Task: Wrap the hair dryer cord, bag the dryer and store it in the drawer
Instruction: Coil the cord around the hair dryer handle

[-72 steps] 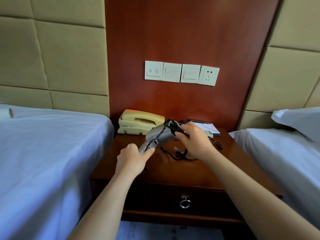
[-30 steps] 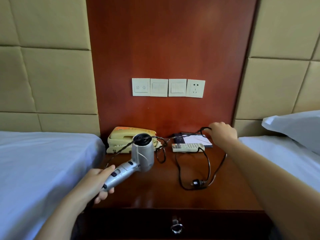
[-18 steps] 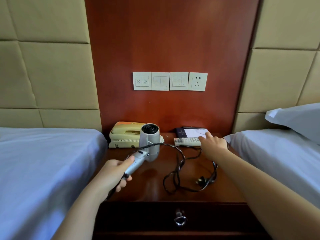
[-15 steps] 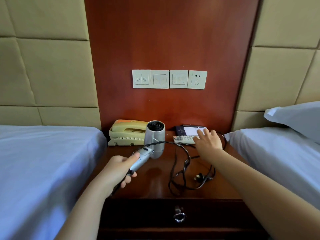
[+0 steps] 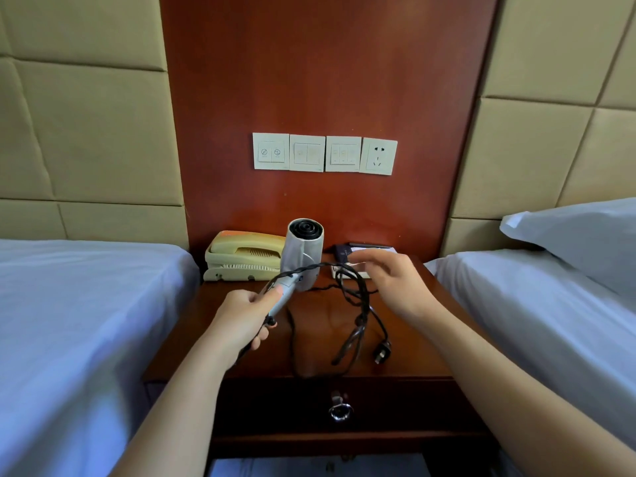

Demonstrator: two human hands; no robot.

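Observation:
My left hand [image 5: 246, 316] grips the silver handle of the hair dryer [image 5: 303, 258], which stands nozzle-up above the nightstand [image 5: 418, 342]. Its black cord [image 5: 358, 306] runs from the handle across the dryer body to my right hand [image 5: 395, 285], which holds a loop of it just right of the dryer. The fingers there are blurred by motion. Below that hand the cord hangs in loops, and the plug [image 5: 382, 352] lies low near the front edge. The drawer [image 5: 275, 407] under the top is closed, with a ring pull [image 5: 339, 411]. No bag is in view.
A cream telephone [image 5: 241, 258] sits at the back left of the nightstand, a notepad [image 5: 373, 249] and a remote partly hidden behind my right hand. Beds [image 5: 75, 321] flank both sides, with a pillow [image 5: 578, 235] at right. Switches and a socket [image 5: 378, 156] are on the wall.
My right hand came from the back right of the nightstand toward the dryer, drawing the cord into loops. My left hand raised the dryer and turned it more upright.

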